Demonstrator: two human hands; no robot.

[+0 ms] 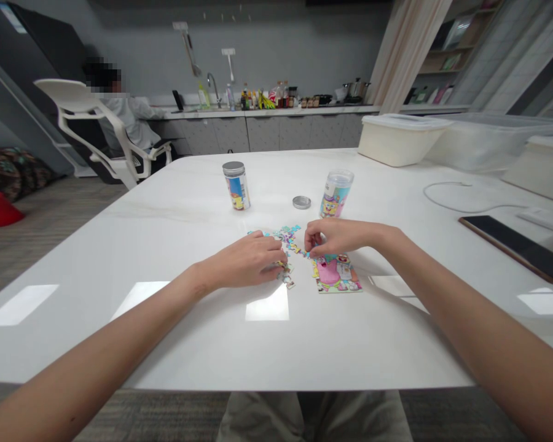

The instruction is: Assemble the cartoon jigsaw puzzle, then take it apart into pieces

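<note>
My left hand (249, 261) lies on the white table (166, 245) with its fingers curled over loose jigsaw pieces (289, 236); what it grips is hidden. My right hand (334, 236) pinches a small piece at the top edge of a partly assembled cartoon puzzle (337, 275). Several loose pieces lie scattered between the two hands. Behind them stand a closed puzzle tube (236, 185) with a metal lid and an open tube (335, 193), whose round lid (301, 202) lies flat between the tubes.
A dark tablet (518, 247) and a white cable (461, 199) lie at the right. White storage bins (400, 140) stand at the far right edge. A person sits behind a white chair (96, 123) at the back left, by a kitchen counter (267, 110).
</note>
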